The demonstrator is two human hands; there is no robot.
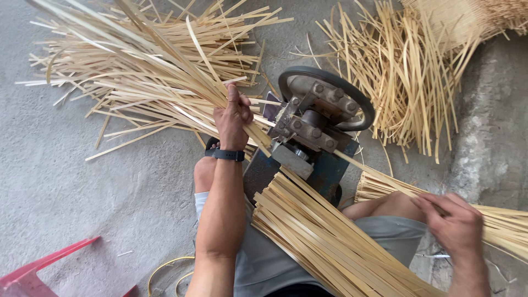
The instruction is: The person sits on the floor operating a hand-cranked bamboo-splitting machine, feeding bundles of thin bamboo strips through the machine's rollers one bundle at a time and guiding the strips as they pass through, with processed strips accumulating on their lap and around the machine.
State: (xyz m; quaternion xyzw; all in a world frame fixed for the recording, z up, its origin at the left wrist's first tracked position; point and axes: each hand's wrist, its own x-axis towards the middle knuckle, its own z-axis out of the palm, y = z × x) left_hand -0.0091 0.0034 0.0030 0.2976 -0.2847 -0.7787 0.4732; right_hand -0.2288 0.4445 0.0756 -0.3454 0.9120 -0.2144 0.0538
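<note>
Left hand (pixel 232 118) fingers are clamped on a bamboo strip (pixel 258 136) at the splitting machine (pixel 313 124), with the loose strip pile (pixel 143 71) behind it on the floor. Right hand (pixel 454 220) fingers pinch a thin strip (pixel 379 173) coming out, above the stacked bundle (pixel 319 236) across the lap.

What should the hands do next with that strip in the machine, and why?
Probably the right hand should keep drawing its strip out, away from the machine. The strip runs taut from the machine's near side to that hand, while the left hand holds the bundle of bamboo strips at the far side.
</note>
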